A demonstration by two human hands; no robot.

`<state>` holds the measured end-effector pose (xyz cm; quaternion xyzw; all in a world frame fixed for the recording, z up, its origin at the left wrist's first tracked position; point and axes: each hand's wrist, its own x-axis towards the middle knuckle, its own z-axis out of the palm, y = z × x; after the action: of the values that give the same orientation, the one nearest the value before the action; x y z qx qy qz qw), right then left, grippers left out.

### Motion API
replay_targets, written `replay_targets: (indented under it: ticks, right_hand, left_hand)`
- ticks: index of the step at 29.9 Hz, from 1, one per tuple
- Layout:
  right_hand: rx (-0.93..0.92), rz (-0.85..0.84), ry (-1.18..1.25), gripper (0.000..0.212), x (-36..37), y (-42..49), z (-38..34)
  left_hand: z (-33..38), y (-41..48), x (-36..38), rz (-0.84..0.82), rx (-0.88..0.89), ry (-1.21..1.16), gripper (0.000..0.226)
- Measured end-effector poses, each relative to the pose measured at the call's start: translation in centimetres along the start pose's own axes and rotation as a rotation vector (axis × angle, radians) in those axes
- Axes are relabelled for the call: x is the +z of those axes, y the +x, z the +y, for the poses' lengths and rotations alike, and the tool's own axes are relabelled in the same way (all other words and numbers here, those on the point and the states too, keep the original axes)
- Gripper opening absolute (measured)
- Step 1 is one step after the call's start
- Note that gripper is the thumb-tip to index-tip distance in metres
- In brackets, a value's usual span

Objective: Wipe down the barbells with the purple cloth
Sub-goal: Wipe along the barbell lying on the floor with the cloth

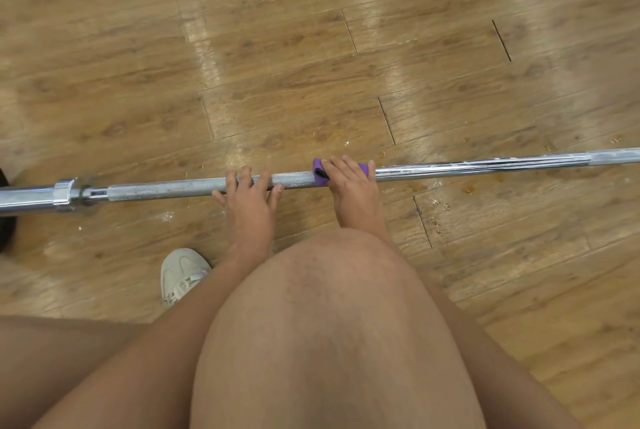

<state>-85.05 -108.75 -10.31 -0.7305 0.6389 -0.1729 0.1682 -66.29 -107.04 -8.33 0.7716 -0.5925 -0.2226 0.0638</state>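
A glossy wood-plank floor (277, 47) carries the chrome barbell (166, 187), lying crosswise, knurled in the middle and smooth toward the right. Both of its ends run out of frame, and a bare knee (329, 290) hides the right wrist. The right hand (353, 193) grips the purple cloth (320, 174) wrapped round the bar, the left hand (249, 203) rests spread-fingered on the knurling, and a white shoe (181, 272) stands nearby.
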Motion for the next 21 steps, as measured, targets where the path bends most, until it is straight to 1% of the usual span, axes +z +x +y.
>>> replay_targets:
  ticks: [3,4,6,8,9,11,13,15,18,21]
  right_hand:
    - [0.127,0.009,0.027,0.035,0.6,-0.5,-1.6]
    - [0.141,0.013,0.027,0.034,0.8,-0.8,-1.8]
    - [0.094,0.008,0.015,0.034,0.9,-1.4,-1.5]
    - [0.029,-0.044,-0.006,0.035,0.4,-1.7,-0.6]
    - [0.025,-0.066,-0.005,0.036,-0.1,-1.7,-0.1]
    - [0.124,-0.082,0.024,0.037,-1.2,-1.5,0.5]
    - [0.218,-0.084,0.004,0.035,-1.8,-1.4,0.7]
    - [0.187,-0.110,-0.040,0.034,-1.7,-1.7,0.2]
    - [0.090,-0.225,0.001,0.039,-1.0,-2.9,-0.9]
    - [0.019,-0.206,0.015,0.043,-1.0,-4.1,0.0]
  left_hand:
    - [-0.2,-0.6,0.2,0.012,0.000,0.015,0.034]
    - [-0.3,-0.8,0.2,0.022,0.007,0.025,0.034]
    - [-0.3,-1.3,0.1,0.019,0.013,0.062,0.038]
    - [0.2,-1.4,-0.1,-0.043,0.029,0.109,0.043]
    - [0.5,-1.2,-0.2,-0.074,0.052,0.121,0.045]
    - [1.1,-0.8,-0.2,-0.129,0.097,0.131,0.045]
    - [1.2,-0.5,0.0,-0.182,0.100,0.149,0.046]
    - [1.1,-0.8,0.3,-0.224,0.066,0.163,0.049]
    - [1.2,-1.4,0.9,-0.256,0.017,0.172,0.051]
    - [1.3,-2.0,1.0,-0.321,-0.016,0.203,0.053]
